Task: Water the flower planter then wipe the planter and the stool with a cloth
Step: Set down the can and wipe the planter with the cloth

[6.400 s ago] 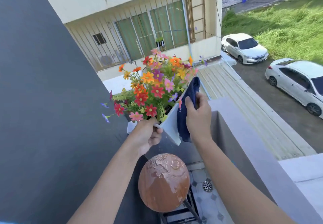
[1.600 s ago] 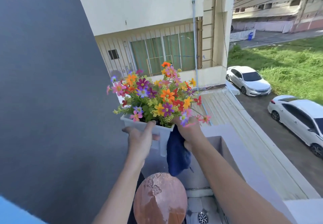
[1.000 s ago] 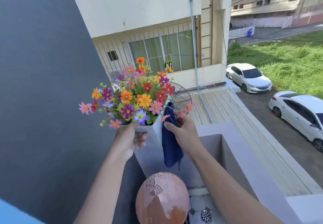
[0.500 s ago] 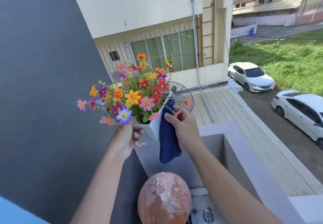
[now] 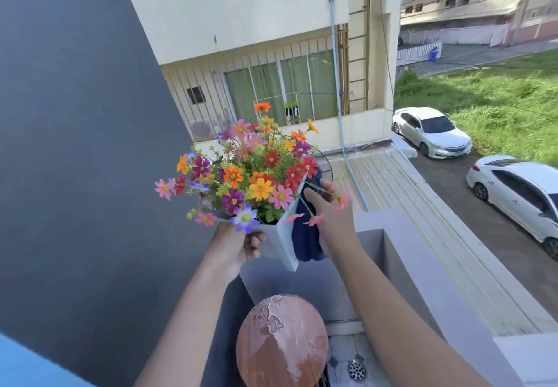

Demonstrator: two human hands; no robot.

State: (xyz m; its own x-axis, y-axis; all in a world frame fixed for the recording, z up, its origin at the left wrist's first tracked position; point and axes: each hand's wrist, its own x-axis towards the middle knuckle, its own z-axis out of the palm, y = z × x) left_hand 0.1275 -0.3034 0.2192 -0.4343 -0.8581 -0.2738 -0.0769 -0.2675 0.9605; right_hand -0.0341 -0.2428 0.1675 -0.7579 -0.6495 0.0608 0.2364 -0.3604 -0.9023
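White plastic, the planter [image 5: 279, 243] was held tilted in the air above the round wooden stool [image 5: 282, 344], its bright flowers [image 5: 250, 172] leaning left. The left hand [image 5: 234, 249] was closed around its near end. The right hand [image 5: 332, 217] pressed a dark blue cloth [image 5: 306, 241] against its side, fingers clasping the fabric.

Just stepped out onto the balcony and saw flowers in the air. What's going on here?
A person is holding a white planter of colourful flowers up in the left hand, while the right hand presses a dark blue cloth against its side, wiping it. The round wooden stool stands below, its seat wet in patches, with nothing on it.
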